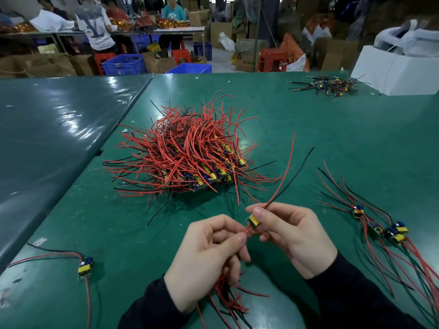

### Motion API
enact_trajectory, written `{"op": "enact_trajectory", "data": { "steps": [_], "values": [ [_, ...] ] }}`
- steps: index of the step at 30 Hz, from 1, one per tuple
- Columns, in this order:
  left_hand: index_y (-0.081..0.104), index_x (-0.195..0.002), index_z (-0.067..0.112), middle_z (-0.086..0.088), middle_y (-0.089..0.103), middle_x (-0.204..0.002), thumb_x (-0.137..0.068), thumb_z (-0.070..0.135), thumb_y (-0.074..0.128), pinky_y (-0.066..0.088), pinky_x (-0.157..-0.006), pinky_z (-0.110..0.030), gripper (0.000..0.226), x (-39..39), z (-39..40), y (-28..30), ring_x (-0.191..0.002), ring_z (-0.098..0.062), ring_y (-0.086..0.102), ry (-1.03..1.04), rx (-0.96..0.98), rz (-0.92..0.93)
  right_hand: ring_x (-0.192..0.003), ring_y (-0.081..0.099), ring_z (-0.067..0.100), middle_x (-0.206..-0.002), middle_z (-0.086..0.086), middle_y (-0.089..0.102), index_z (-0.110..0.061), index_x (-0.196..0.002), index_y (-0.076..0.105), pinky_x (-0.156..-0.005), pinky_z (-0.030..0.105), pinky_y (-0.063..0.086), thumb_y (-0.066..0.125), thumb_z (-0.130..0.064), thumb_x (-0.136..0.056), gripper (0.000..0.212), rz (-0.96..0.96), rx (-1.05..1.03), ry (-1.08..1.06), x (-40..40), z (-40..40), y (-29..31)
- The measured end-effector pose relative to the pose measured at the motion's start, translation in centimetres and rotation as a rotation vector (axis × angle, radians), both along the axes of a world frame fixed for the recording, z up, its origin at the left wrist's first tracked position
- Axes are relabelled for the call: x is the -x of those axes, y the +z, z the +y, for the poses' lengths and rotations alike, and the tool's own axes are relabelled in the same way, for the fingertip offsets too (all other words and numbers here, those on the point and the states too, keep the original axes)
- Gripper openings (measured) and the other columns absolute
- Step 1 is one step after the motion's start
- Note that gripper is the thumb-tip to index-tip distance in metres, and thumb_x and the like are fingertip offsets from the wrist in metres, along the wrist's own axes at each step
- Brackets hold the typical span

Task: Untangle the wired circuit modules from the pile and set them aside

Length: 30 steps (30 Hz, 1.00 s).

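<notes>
In the head view, the right hand (pixel 292 236) pinches a yellow-topped circuit module (pixel 253 222) between thumb and fingers, just below centre frame. A red lead and a black lead (pixel 283 179) rise from that module toward the upper right. The left hand (pixel 209 255) is curled round a bundle of red and black wires (pixel 228 293) that trails down toward the bottom edge, and its thumb and forefinger pinch the short red leads at the module's lower end.

The main pile (pixel 183 157) of tangled modules sits at centre frame on the green table mat (pixel 332 129), well apart from both hands. A set-aside group of modules (pixel 384 230) lies at the right with wires fanned out. A single module (pixel 85 267) lies at lower left, and a smaller heap (pixel 327 86) lies at upper right beside a white box (pixel 389 72).

The risk, as I judge it, lies in the bundle: if the held module's leads are looped among those wires, pulling the hands apart could strain the solder joints or drag other wires along. The long free leads could also snag the pile's outlying wires on the way to the right-hand group.
</notes>
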<state>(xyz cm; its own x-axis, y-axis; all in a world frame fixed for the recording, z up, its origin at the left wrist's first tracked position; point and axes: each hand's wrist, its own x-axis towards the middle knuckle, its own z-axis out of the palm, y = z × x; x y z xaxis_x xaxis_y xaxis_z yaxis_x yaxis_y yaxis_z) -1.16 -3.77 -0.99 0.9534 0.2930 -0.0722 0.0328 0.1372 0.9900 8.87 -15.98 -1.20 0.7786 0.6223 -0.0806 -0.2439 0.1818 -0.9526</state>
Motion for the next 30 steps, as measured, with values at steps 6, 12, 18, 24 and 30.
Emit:
{"op": "enact_trajectory", "data": {
  "steps": [6, 12, 18, 24, 30],
  "values": [
    [0.062, -0.064, 0.012, 0.005, 0.044, -0.042, -0.086, 0.007, 0.066, 0.023, -0.037, -0.013, 0.023, -0.1, -0.3, -0.4, -0.034, -0.005, 0.030, 0.058, -0.184, -0.019, -0.051, 0.060, 0.009, -0.061, 0.005, 0.067, -0.009, -0.070, 0.077, -0.048, 0.016, 0.046, 0.075, -0.025, -0.055, 0.022, -0.114, -0.017, 0.013, 0.2, 0.0, -0.4],
    [0.061, -0.061, 0.011, 0.008, 0.038, -0.042, -0.077, 0.016, 0.066, 0.021, -0.039, -0.013, 0.018, -0.2, 0.1, -0.4, -0.036, -0.004, 0.025, 0.103, -0.149, -0.108, -0.058, 0.054, 0.005, -0.063, -0.001, 0.067, -0.011, -0.067, 0.075, -0.056, 0.015, 0.044, 0.075, -0.021, -0.064, 0.011, -0.276, 0.063, 0.176, 0.2, -0.1, -0.8],
    [0.067, -0.072, 0.007, -0.002, 0.055, -0.047, -0.083, 0.020, 0.062, 0.035, -0.043, -0.019, 0.017, -0.3, 0.7, -0.6, -0.041, -0.013, 0.043, 0.046, -0.244, -0.141, -0.056, 0.049, 0.004, -0.060, -0.001, 0.061, -0.006, -0.064, 0.067, -0.054, 0.013, 0.040, 0.072, -0.023, -0.068, 0.019, -0.344, 0.002, 0.003, 0.4, 0.3, -1.4],
    [0.068, -0.071, 0.013, -0.002, 0.063, -0.052, -0.083, 0.023, 0.063, 0.039, -0.052, -0.025, 0.017, -0.2, 0.6, -0.8, -0.049, -0.014, 0.051, 0.074, -0.404, -0.167, -0.054, 0.049, 0.011, -0.059, 0.000, 0.059, -0.016, -0.065, 0.073, -0.053, 0.018, 0.042, 0.075, -0.038, -0.057, 0.024, -0.181, 0.036, -0.043, 0.0, 0.4, -1.7],
    [0.066, -0.066, 0.014, 0.000, 0.063, -0.052, -0.081, 0.025, 0.062, 0.041, -0.053, -0.022, 0.020, -0.2, 0.2, -0.9, -0.048, -0.007, 0.053, 0.090, -0.528, -0.169, -0.069, 0.047, 0.024, -0.072, 0.018, 0.059, -0.008, -0.069, 0.075, -0.063, 0.029, 0.040, 0.087, -0.038, -0.051, 0.037, -0.057, 0.019, 0.029, -0.1, 0.4, -2.0]
  ]
}}
